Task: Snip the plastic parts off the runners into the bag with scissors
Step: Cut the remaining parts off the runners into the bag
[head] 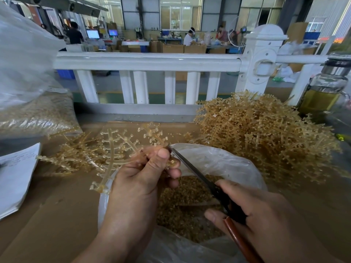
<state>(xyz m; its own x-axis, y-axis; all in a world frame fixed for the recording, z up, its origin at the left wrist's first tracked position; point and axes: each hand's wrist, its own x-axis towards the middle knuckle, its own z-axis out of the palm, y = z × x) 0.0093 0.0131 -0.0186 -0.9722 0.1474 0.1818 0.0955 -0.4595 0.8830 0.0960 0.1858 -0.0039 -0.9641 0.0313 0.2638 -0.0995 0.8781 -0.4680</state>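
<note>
The left hand point(140, 183) pinches a runner point(115, 149) between thumb and curled fingers, its branches fanning up and away from the grip. The right hand point(262, 215) wraps the handles of the scissors point(199, 175). The blades look nearly together, with their tips right at the left thumb. Cutting well probably means keeping the tips close to each part's stem and holding the branch over the opening, so the pieces drop in. Directly beneath the grip, the bag point(237, 160) holds a layer of snipped parts point(186, 198). To the right of the grip lies a heap of runners point(266, 133). Far to the left is a second bag point(41, 112), filled, and beyond the heap stands a bottle point(322, 95) of yellowish liquid.
</note>
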